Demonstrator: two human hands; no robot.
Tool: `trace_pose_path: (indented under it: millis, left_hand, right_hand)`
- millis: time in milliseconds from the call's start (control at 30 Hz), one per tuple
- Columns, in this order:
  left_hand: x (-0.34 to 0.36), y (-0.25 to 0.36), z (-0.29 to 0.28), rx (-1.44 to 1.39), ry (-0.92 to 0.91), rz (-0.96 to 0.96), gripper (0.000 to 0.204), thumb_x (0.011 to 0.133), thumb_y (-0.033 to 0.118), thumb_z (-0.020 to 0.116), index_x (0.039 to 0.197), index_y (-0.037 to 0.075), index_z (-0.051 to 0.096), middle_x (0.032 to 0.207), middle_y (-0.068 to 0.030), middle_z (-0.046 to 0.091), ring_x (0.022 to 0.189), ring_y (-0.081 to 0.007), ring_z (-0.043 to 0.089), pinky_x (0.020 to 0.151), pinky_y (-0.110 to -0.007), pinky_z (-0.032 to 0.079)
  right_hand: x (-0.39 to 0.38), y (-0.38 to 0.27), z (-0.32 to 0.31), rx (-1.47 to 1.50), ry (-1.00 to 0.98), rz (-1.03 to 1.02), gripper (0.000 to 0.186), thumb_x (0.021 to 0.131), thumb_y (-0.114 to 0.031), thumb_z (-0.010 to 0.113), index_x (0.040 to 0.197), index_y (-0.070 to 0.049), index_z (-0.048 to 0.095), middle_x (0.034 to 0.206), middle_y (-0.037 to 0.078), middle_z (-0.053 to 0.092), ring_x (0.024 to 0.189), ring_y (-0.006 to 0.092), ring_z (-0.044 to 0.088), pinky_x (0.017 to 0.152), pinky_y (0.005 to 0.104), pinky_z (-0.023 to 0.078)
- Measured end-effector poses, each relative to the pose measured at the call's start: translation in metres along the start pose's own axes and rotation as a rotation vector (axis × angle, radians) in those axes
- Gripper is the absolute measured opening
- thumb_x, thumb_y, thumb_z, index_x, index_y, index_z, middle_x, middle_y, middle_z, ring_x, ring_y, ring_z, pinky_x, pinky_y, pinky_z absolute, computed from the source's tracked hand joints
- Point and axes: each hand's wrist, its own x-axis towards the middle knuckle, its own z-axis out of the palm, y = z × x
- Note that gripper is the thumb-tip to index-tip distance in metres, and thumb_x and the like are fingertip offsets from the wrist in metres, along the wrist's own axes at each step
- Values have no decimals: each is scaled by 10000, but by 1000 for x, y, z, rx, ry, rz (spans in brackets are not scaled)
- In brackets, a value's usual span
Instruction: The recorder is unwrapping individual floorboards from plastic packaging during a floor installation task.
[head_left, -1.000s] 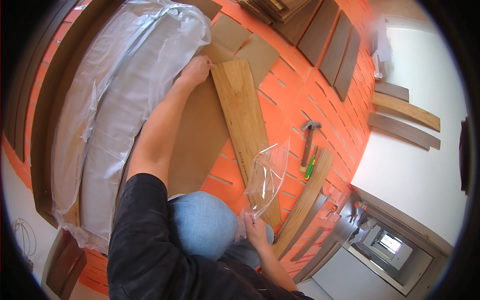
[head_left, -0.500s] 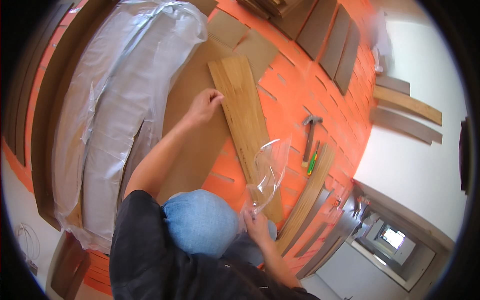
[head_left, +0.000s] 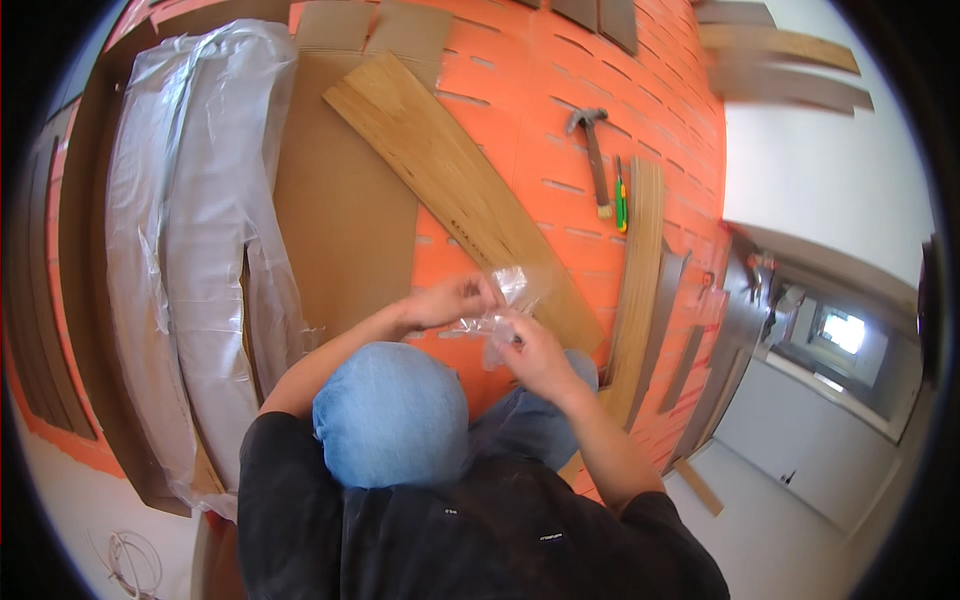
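A small clear plastic bag [head_left: 514, 287] is crumpled between my two hands, above the orange floor sheet. My right hand [head_left: 541, 358] is closed, gripping the bag's lower part between thumb and fingers. My left hand [head_left: 452, 303] is closed at the bag's left side, its fingers pinched on the plastic and a little blurred. Just beyond both hands lies a light-brown wooden plank [head_left: 430, 158], slanting from the upper left down to the right. Its far end rests over a flat sheet of cardboard [head_left: 335, 190]. My denim-covered knee [head_left: 392, 415] is near my left forearm.
A long open cardboard box [head_left: 88, 300] on the left holds planks under cloudy plastic wrap [head_left: 210, 190]. A claw hammer [head_left: 596, 160] and a green-handled screwdriver [head_left: 621, 203] lie right of the plank. Another wooden plank [head_left: 640, 240] lies beyond them. A cable [head_left: 130, 562] is at lower left.
My left hand has come down from beside the plank's far end to the bag. My right hand has brought the bag up toward it. The view has shifted, too.
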Motion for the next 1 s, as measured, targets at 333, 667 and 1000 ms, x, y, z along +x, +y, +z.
trace_pose_path:
  millis: [333, 667, 1000]
  left_hand:
    - [-7, 83, 65, 98, 283, -99, 413, 1037, 195, 688, 1389, 45, 532, 1156, -68, 684, 1115, -180, 648, 972, -394, 528]
    - [-38, 55, 90, 1679, 131, 53, 361, 935, 246, 773, 1244, 81, 689, 1263, -171, 689, 1130, -319, 649, 956, -457, 494]
    - [-188, 103, -11, 1100, 1001, -29, 389, 1064, 332, 626, 1253, 6, 720, 1164, -112, 758, 1067, -220, 695, 952, -357, 534]
  right_hand:
    - [-14, 24, 9, 1366, 209, 192, 342, 1087, -183, 581, 1340, 47, 596, 1230, 123, 697, 1136, 217, 692, 1036, 395, 549]
    - [-38, 22, 63, 1777, 150, 30, 287, 1097, -225, 568, 1326, -62, 626, 1185, 42, 691, 1102, 142, 657, 935, 309, 543]
    - [-127, 197, -53, 930, 706, -29, 303, 1049, -277, 623, 1162, -21, 737, 1049, 76, 769, 962, 175, 724, 888, 331, 573]
